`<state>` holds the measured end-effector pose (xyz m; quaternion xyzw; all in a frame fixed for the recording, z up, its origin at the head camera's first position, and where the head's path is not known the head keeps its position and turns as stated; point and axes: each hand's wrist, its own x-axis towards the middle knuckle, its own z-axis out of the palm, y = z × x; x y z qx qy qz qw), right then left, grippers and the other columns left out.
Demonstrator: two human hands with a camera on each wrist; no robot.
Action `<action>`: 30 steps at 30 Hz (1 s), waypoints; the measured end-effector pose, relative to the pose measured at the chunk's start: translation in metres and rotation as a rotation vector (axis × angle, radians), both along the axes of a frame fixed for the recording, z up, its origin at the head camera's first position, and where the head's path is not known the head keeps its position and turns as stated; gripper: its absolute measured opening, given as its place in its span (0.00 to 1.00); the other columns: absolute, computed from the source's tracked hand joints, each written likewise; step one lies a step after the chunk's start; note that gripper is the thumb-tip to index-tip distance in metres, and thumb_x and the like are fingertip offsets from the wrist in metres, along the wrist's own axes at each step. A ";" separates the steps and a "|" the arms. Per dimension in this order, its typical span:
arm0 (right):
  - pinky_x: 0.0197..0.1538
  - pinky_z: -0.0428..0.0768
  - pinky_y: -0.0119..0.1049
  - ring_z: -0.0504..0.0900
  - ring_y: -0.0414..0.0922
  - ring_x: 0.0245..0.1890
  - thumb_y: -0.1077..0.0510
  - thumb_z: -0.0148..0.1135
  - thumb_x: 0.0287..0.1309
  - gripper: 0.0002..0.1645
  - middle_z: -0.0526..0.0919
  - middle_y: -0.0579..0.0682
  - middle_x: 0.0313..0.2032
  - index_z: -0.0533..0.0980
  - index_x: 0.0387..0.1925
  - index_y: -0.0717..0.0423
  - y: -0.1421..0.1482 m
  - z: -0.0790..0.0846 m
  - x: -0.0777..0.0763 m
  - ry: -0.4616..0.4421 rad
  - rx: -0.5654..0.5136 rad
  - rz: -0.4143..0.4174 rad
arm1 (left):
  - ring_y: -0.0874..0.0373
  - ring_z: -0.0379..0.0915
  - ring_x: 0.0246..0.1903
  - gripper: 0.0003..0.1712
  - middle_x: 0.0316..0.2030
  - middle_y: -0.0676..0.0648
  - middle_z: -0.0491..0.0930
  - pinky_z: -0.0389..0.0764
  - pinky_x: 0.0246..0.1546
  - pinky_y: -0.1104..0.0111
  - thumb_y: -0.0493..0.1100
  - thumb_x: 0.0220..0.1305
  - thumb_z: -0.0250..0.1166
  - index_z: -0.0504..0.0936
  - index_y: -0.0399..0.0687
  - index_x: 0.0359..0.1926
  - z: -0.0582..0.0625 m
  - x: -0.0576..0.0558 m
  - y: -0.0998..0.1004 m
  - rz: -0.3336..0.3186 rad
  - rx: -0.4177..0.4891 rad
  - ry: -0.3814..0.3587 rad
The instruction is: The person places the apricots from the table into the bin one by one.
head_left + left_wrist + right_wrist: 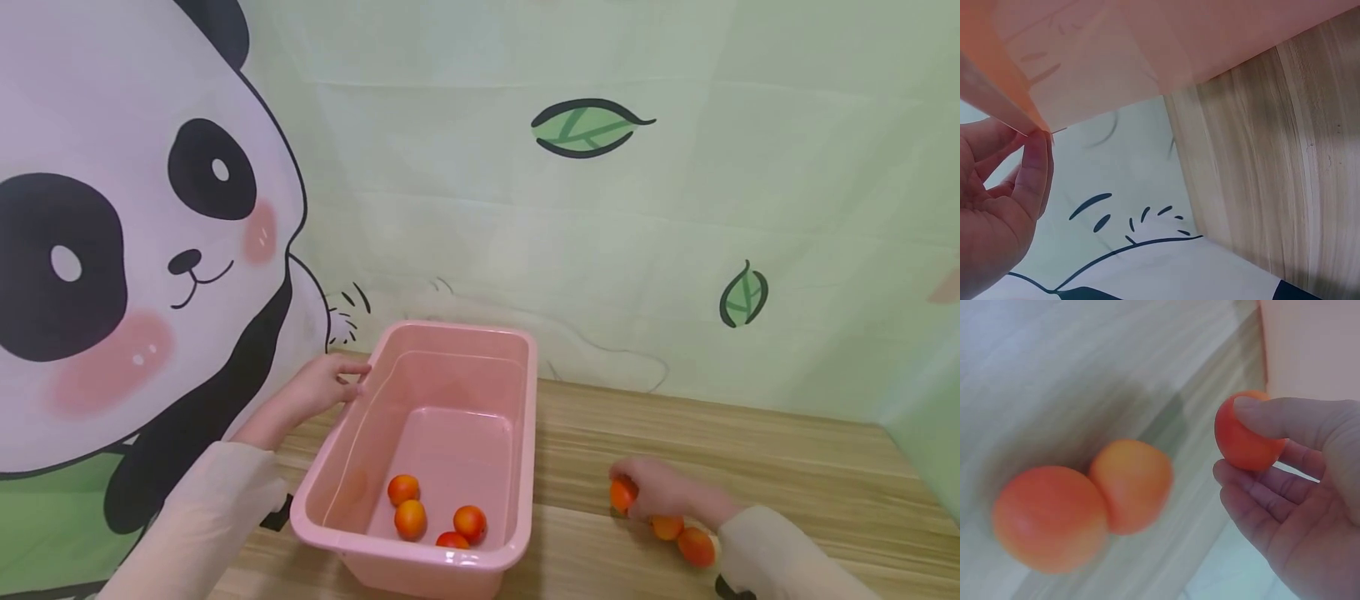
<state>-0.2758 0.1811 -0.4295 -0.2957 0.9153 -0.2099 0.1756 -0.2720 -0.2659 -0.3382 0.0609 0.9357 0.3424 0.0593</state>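
Observation:
My right hand (660, 487) holds a round orange-red fruit (1244, 434) between thumb and fingers, to the right of a pink plastic tub (525, 433). Under and beside that hand, two more such fruits lie on the tabletop: a lighter orange fruit (1135, 487) touching a redder fruit (1050, 519). My left hand (326, 387) pinches the tub's left rim with thumb and fingertips, as the left wrist view shows. On the tub floor, toward its near end, lie several fruits, among them an orange fruit (410, 520) and a redder fruit (470, 523).
The tub stands on a wood-grain table (600, 417). Behind it hangs a pale green cloth backdrop (450, 167) with printed leaves. A large printed panda (150, 275) fills the left side, close to my left forearm.

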 end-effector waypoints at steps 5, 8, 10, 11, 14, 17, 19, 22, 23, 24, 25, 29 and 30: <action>0.30 0.69 0.29 0.67 0.38 0.27 0.71 0.62 0.29 0.22 0.72 0.46 0.27 0.74 0.36 0.65 -0.001 0.013 -0.003 0.068 -0.048 0.121 | 0.44 0.75 0.44 0.23 0.56 0.32 0.66 0.77 0.43 0.58 0.34 0.59 0.54 0.68 0.33 0.56 0.000 0.000 0.001 -0.002 -0.010 0.018; 0.29 0.68 0.28 0.67 0.37 0.26 0.71 0.62 0.30 0.21 0.72 0.45 0.26 0.74 0.35 0.63 -0.001 0.021 -0.005 0.066 -0.061 0.156 | 0.43 0.75 0.44 0.23 0.55 0.31 0.66 0.77 0.42 0.59 0.34 0.59 0.55 0.68 0.32 0.56 0.000 0.000 0.002 -0.002 -0.015 0.028; 0.30 0.68 0.28 0.67 0.38 0.27 0.72 0.61 0.31 0.21 0.71 0.45 0.27 0.73 0.36 0.62 -0.001 0.027 -0.006 0.044 -0.056 0.153 | 0.43 0.75 0.44 0.22 0.55 0.31 0.66 0.77 0.42 0.59 0.33 0.59 0.55 0.68 0.32 0.56 0.001 0.001 0.002 -0.001 -0.018 0.032; 0.30 0.68 0.29 0.67 0.39 0.27 0.72 0.61 0.31 0.21 0.71 0.45 0.27 0.73 0.36 0.61 -0.002 0.030 -0.006 0.040 -0.050 0.148 | 0.43 0.75 0.44 0.22 0.55 0.30 0.66 0.78 0.42 0.59 0.33 0.59 0.55 0.68 0.31 0.55 0.001 0.001 0.002 -0.004 -0.019 0.034; 0.32 0.70 0.31 0.68 0.40 0.29 0.72 0.62 0.33 0.23 0.73 0.45 0.29 0.74 0.39 0.60 -0.002 0.037 -0.007 0.042 -0.025 0.121 | 0.43 0.74 0.44 0.22 0.55 0.30 0.65 0.78 0.42 0.59 0.32 0.58 0.54 0.68 0.31 0.55 0.002 0.001 0.003 -0.004 -0.021 0.036; 0.33 0.71 0.31 0.68 0.40 0.30 0.71 0.63 0.35 0.22 0.74 0.45 0.31 0.74 0.40 0.60 -0.003 0.045 -0.007 0.068 -0.006 0.119 | 0.42 0.74 0.44 0.22 0.55 0.30 0.65 0.78 0.42 0.59 0.33 0.58 0.54 0.68 0.30 0.55 0.002 0.001 0.003 -0.007 -0.027 0.031; 0.33 0.71 0.31 0.69 0.40 0.30 0.70 0.62 0.36 0.21 0.74 0.46 0.32 0.74 0.40 0.60 -0.004 0.051 -0.007 0.086 0.000 0.132 | 0.42 0.74 0.44 0.23 0.55 0.30 0.65 0.77 0.42 0.59 0.33 0.58 0.54 0.68 0.30 0.55 0.002 0.000 0.003 -0.006 -0.033 0.027; 0.33 0.72 0.30 0.69 0.40 0.30 0.72 0.61 0.37 0.20 0.74 0.46 0.32 0.74 0.39 0.61 -0.006 0.061 -0.007 0.111 0.006 0.159 | 0.42 0.74 0.44 0.23 0.55 0.30 0.65 0.77 0.42 0.59 0.33 0.58 0.54 0.68 0.31 0.55 0.002 0.000 0.002 -0.004 -0.042 0.025; 0.34 0.72 0.31 0.69 0.40 0.30 0.72 0.61 0.38 0.20 0.74 0.46 0.32 0.74 0.40 0.61 -0.007 0.065 -0.007 0.111 0.005 0.160 | 0.43 0.74 0.44 0.22 0.55 0.30 0.65 0.77 0.42 0.59 0.33 0.58 0.54 0.68 0.31 0.55 0.002 -0.001 0.002 -0.004 -0.044 0.027; 0.34 0.72 0.31 0.69 0.40 0.30 0.72 0.60 0.38 0.20 0.75 0.46 0.33 0.74 0.40 0.61 -0.008 0.069 -0.007 0.121 0.007 0.163 | 0.43 0.74 0.44 0.22 0.55 0.30 0.65 0.78 0.42 0.59 0.33 0.58 0.54 0.68 0.31 0.55 0.002 -0.001 0.002 -0.004 -0.046 0.027; 0.34 0.72 0.30 0.69 0.40 0.30 0.72 0.60 0.39 0.20 0.75 0.46 0.32 0.74 0.40 0.61 -0.009 0.073 -0.008 0.133 0.010 0.169 | 0.43 0.74 0.44 0.22 0.55 0.30 0.65 0.78 0.42 0.59 0.33 0.58 0.54 0.68 0.31 0.55 0.002 -0.001 0.002 -0.003 -0.050 0.029; 0.34 0.73 0.30 0.69 0.40 0.30 0.72 0.59 0.40 0.20 0.76 0.47 0.32 0.74 0.41 0.62 -0.017 0.092 -0.010 0.199 0.020 0.195 | 0.43 0.74 0.44 0.22 0.54 0.30 0.66 0.78 0.42 0.59 0.33 0.58 0.55 0.69 0.31 0.55 0.002 -0.001 0.002 -0.004 -0.062 0.034; 0.34 0.73 0.30 0.69 0.40 0.29 0.72 0.59 0.40 0.20 0.76 0.48 0.32 0.75 0.41 0.63 -0.020 0.096 -0.011 0.219 0.026 0.201 | 0.43 0.75 0.44 0.22 0.54 0.31 0.67 0.78 0.42 0.60 0.33 0.58 0.55 0.69 0.31 0.55 0.002 -0.001 0.003 -0.004 -0.065 0.036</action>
